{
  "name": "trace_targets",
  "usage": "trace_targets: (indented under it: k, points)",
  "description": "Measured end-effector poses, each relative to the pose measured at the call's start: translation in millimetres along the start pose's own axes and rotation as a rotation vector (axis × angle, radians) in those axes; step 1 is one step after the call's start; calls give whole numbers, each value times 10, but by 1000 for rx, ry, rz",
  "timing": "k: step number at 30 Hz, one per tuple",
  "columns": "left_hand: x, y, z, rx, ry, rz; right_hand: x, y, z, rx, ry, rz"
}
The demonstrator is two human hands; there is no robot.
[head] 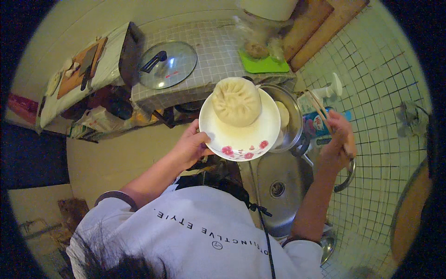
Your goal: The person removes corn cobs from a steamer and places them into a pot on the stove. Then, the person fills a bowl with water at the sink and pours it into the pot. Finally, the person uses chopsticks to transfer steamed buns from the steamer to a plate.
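My left hand [195,144] grips the rim of a white plate [240,141] with pink flowers painted along its near edge. One large pleated steamed bun [237,101] rests on the plate's far side. To the right, my right hand [338,137] holds a pair of wooden chopsticks [318,106], their tips pointing up and left, apart from the bun. Partly hidden behind the plate is a round metal steamer pot [294,115] in which at least one pale bun [282,113] shows.
A glass lid [170,66] lies on the checked tablecloth, with a green cutting board [263,64] farther right. A metal sink [280,167] is below the pot. A cleaver [87,64] lies on a wooden board [66,83] at left. Bottles stand by the tiled wall.
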State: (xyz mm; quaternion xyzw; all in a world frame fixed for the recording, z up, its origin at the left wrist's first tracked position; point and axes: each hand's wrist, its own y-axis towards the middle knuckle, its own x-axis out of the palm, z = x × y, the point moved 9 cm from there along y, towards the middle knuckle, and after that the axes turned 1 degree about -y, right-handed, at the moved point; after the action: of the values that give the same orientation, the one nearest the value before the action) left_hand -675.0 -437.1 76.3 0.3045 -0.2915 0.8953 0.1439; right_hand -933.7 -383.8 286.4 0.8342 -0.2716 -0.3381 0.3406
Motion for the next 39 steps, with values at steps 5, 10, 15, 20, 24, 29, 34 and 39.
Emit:
trace_targets:
  k: [5,10,15,20,24,29,34,39]
  points:
    - [134,-41,52,14,83,-37,341,-293,-308,-149,-501,-285]
    - [273,-89,-53,-10,90,-59,754,-584,-150,132,-707,-560]
    - [483,-97,-179,-18,137,-79,640,-608,32,300,-833,-602]
    - [640,-127,-265,-17,144,-67,512,-646,135,340,-877,-546]
    - [727,-158,-303,-23,186,-93,461,-693,210,403,-858,-533]
    - [772,-162,-340,-29,152,-129,373,-685,151,389,-895,-563]
    - [698,-143,-321,-32,123,-97,4,-639,91,498,-686,-421]
    - [540,-133,-211,-9,155,-45,-431,-823,197,840,-105,-163]
